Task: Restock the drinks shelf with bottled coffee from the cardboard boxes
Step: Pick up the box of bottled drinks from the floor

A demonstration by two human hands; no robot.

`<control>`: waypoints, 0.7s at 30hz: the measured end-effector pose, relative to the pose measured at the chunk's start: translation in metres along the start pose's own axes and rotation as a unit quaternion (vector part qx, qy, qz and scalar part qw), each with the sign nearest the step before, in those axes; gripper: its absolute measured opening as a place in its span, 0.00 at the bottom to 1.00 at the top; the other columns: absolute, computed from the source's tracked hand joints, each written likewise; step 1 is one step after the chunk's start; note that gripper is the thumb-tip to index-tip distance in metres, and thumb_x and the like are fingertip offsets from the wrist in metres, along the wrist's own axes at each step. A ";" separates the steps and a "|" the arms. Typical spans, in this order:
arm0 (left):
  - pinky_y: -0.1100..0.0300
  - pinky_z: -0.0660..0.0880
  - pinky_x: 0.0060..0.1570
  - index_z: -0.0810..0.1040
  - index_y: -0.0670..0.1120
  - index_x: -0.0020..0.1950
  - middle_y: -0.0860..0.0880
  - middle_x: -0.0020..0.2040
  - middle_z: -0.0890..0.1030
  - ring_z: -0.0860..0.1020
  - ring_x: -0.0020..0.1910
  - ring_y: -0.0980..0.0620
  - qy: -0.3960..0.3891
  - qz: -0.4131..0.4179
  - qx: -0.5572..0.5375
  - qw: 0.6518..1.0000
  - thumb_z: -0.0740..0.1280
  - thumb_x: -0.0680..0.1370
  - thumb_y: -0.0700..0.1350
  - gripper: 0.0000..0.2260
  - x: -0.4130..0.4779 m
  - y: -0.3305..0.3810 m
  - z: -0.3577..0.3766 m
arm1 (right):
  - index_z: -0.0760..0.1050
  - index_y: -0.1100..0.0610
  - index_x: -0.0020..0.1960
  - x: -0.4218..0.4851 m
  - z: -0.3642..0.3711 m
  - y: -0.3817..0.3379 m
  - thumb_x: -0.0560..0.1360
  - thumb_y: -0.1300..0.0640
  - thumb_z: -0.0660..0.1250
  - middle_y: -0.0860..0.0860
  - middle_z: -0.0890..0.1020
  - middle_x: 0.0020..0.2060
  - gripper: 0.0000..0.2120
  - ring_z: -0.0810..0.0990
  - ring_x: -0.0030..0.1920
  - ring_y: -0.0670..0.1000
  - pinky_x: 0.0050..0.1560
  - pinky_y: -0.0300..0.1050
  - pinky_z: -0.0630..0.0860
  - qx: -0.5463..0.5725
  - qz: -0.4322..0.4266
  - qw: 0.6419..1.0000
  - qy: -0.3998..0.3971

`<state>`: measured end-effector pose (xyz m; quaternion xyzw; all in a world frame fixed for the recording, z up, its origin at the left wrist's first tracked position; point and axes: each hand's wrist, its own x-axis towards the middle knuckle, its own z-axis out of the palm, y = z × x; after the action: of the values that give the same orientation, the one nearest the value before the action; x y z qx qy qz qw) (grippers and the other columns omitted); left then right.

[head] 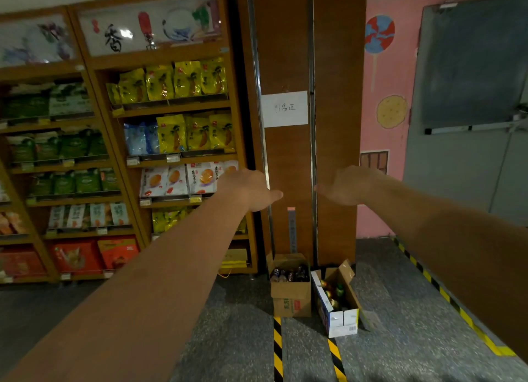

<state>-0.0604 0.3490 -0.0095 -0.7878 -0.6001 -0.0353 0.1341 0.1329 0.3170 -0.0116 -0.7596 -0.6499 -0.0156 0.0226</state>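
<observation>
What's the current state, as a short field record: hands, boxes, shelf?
left hand: open, empty, stretched forward
right hand: open, empty, stretched forward
brown cardboard box: on floor by wooden pillar, open, dark bottles inside
white-and-blue cardboard box: right of it, open, green and gold bottles inside
wooden snack shelf: left, stocked with bags

light: dim, warm; glare: shelf header panel (125,34); focus: soft throughout; edges: wide-angle bowing
</observation>
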 end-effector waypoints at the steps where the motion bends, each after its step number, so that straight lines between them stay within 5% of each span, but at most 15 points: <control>1: 0.51 0.68 0.49 0.76 0.48 0.63 0.46 0.62 0.76 0.73 0.62 0.44 0.000 0.001 0.005 1.000 0.53 0.76 0.68 0.29 0.009 -0.001 0.005 | 0.64 0.59 0.73 0.011 0.003 -0.001 0.79 0.35 0.45 0.58 0.68 0.72 0.34 0.69 0.69 0.59 0.69 0.55 0.66 -0.001 -0.001 1.000 0.001; 5: 0.48 0.67 0.57 0.76 0.47 0.62 0.46 0.64 0.74 0.72 0.62 0.44 -0.004 0.001 0.008 1.000 0.53 0.77 0.67 0.28 0.045 -0.002 0.022 | 0.64 0.57 0.73 0.058 0.013 0.000 0.78 0.34 0.45 0.57 0.68 0.72 0.35 0.69 0.69 0.59 0.68 0.56 0.67 -0.008 -0.007 1.000 0.005; 12: 0.59 0.62 0.34 0.77 0.45 0.56 0.47 0.61 0.75 0.73 0.53 0.47 -0.027 -0.014 0.015 0.999 0.53 0.79 0.65 0.26 0.123 0.018 0.040 | 0.63 0.56 0.74 0.151 0.027 0.026 0.79 0.35 0.44 0.57 0.68 0.71 0.33 0.68 0.69 0.59 0.69 0.57 0.65 -0.011 -0.044 0.999 -0.005; 21: 0.47 0.68 0.58 0.74 0.47 0.63 0.45 0.59 0.77 0.75 0.58 0.44 -0.046 -0.045 0.009 0.998 0.53 0.77 0.67 0.28 0.237 0.063 0.057 | 0.68 0.55 0.70 0.268 0.033 0.078 0.78 0.34 0.46 0.55 0.73 0.68 0.33 0.73 0.65 0.57 0.65 0.55 0.71 -0.015 -0.070 0.997 -0.005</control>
<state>0.0595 0.5698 -0.0233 -0.7595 -0.6409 0.0004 0.1113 0.2514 0.5708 -0.0315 -0.7124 -0.7014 -0.0234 0.0065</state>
